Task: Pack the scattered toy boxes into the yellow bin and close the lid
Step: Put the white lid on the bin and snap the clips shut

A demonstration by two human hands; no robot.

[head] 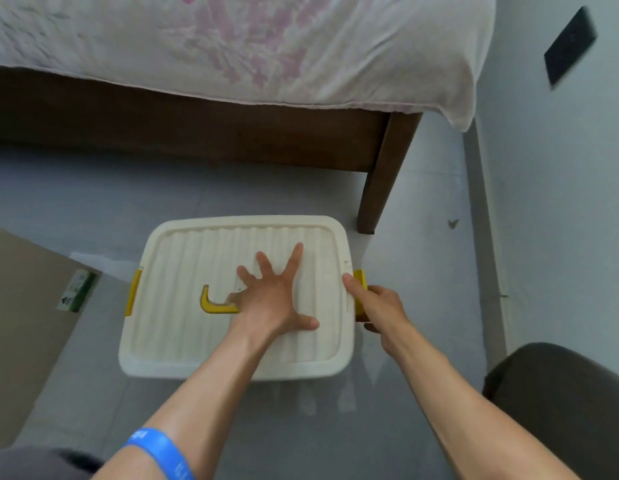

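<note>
A grey floor runs up to a bed with a white and pink sheet and a brown wooden frame. One bed leg stands just past the hands, near a pale wall.

The bin sits on the floor, and only its cream lid and yellow parts show from above. The lid is on top of the bin. No toy boxes can be seen.

The left hand lies flat on the middle of the lid with its fingers spread wide and straight, pressing down. A yellow handle sticks out from under this hand on its left side. The arm wears a blue band.

The right hand is at the right edge of the lid. Its pointing finger lies on the lid's rim, and the other fingers curl around the yellow right clip. Far to the left of the left hand, the yellow left clip sits against the bin's side.

A brown cardboard sheet lies on the floor further left. A dark seat is just right of the right arm.
</note>
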